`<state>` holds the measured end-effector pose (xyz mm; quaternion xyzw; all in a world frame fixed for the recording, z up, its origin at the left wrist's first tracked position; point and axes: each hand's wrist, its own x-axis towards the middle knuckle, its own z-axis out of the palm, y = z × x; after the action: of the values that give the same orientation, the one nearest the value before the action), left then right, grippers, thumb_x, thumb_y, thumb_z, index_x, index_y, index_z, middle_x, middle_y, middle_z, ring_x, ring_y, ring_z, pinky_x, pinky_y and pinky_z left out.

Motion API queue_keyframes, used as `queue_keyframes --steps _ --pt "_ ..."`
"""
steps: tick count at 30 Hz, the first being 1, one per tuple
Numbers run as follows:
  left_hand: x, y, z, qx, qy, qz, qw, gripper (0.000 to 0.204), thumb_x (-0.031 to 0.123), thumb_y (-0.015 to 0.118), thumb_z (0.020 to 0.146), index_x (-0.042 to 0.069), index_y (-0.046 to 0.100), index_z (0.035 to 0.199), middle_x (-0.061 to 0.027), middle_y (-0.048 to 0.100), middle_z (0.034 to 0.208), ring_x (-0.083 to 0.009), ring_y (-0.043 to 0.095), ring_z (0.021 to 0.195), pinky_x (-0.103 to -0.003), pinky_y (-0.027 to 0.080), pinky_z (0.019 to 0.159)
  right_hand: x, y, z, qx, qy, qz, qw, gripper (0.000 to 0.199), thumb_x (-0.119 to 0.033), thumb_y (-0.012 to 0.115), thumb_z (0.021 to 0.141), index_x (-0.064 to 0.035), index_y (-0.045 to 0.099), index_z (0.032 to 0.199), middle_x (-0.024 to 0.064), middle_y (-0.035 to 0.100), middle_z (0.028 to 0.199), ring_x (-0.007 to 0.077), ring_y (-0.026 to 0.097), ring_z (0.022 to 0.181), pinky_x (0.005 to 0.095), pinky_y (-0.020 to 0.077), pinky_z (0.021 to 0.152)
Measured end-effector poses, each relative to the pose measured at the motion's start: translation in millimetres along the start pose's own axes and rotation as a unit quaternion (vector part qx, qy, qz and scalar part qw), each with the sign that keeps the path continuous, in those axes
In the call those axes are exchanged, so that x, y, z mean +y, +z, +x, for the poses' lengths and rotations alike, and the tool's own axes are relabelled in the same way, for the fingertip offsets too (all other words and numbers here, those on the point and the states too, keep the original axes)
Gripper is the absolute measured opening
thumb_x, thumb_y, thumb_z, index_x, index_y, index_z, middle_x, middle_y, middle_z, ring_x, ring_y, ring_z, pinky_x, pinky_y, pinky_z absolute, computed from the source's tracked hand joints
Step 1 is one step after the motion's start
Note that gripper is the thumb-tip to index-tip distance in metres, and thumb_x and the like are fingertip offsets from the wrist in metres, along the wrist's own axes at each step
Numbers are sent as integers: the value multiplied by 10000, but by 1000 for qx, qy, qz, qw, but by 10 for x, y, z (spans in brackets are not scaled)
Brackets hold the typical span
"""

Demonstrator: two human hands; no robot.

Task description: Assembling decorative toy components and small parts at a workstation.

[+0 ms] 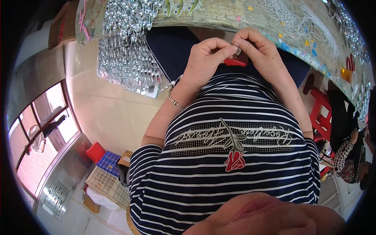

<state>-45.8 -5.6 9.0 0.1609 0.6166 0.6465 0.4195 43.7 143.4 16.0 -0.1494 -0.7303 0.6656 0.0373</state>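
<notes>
My left hand (209,59) and my right hand (260,51) meet above my lap, close to the near edge of the table. Thumbs and fingertips of both are pinched together around a small greyish, shiny piece (237,51). It is mostly covered by the fingers, so its kind cannot be made out. Just below the fingertips a red object (236,62) shows between the hands. It is partly hidden, and I cannot tell whether anything touches it.
Strips of shiny silver pieces (127,58) hang over the worn table's (219,17) left edge. White threads (297,23) and small coloured bits lie at right, near red-handled scissors (349,62). A red stool (321,111) and another person (346,152) are at right; plastic crates (107,178) stand lower left.
</notes>
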Motion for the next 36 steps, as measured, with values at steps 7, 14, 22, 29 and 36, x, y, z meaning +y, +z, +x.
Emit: queue_keyframes --steps 7,14,22,29,36 --pt "3 -22 -10 -5 -12 -48 999 68 108 659 817 43 674 832 4 614 729 -39 486 647 -171 361 579 27 -10 29 -7 -22 25 999 136 -117 531 920 -14 609 962 0 555 915 67 511 839 195 404 771" --pt "-18 -28 -8 16 8 -34 999 76 90 656 817 37 679 865 -3 630 762 -46 526 687 -180 387 619 -133 -48 -41 61 -70 -42 995 125 -103 545 907 -17 622 954 12 556 892 93 528 844 202 405 748" --pt "-74 -37 6 10 72 58 996 73 49 643 828 17 668 888 -15 638 812 -52 551 741 -187 423 647 -109 -41 -86 42 -140 -213 966 82 -37 614 829 5 635 896 75 574 870 165 565 802 239 441 717" --pt "-131 -42 3 17 94 56 994 79 23 628 833 3 652 906 -15 626 860 -67 556 769 -194 441 675 -125 -28 -78 50 -149 -249 956 96 -36 629 816 6 641 901 73 576 860 159 576 778 236 450 684" --pt "-116 -24 2 39 172 215 961 49 7 628 800 12 635 847 -21 604 805 -74 539 712 -202 425 627 -113 -26 -65 51 -147 -291 944 105 -39 656 784 -9 650 884 68 576 841 175 582 745 254 466 652"
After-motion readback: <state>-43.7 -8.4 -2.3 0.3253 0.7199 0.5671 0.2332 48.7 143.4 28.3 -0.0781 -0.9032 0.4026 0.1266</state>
